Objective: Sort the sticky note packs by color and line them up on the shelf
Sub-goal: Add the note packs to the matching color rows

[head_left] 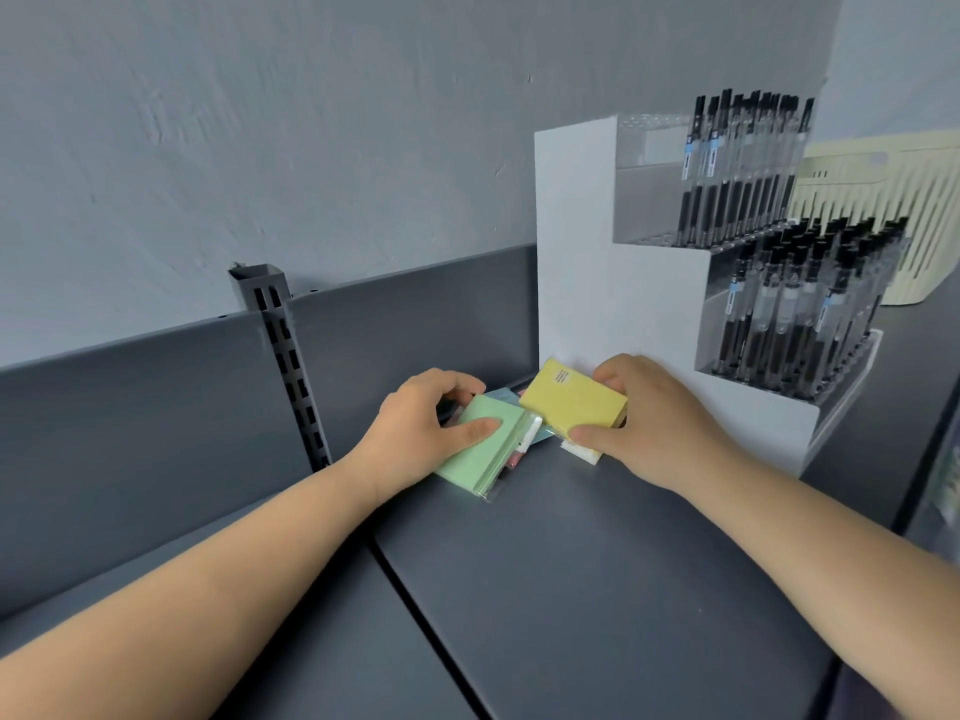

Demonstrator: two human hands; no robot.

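1. The dark grey shelf (597, 589) fills the lower half of the view, with a raised back panel and a slotted upright post (291, 366) at the seam between its two sections.
2. A white stepped pen display (623, 304) stands at the back right of the shelf; every place below is given relative to it.
3. Black pens (743, 168) stand in clear tiers on the display's right side, in an upper row and a lower row.
4. A pale cream slatted basket (893, 210) sits behind and to the right of the display.
5. The right hand (639, 418) is just in front of the display's left lower corner, thumb and fingers clamped on the edges of a yellow sticky note pack (571, 402), which is tilted and raised off the shelf.
6. The left hand (431, 423) is further left of the display, thumb pressed on top and fingers curled over the far edge of a green sticky note pack (488, 449), whose near corner meets the shelf.
7. Between the two hands, left of the display's base, a blue pack (501, 394) and a pink one (511, 459) show partly under the held packs.
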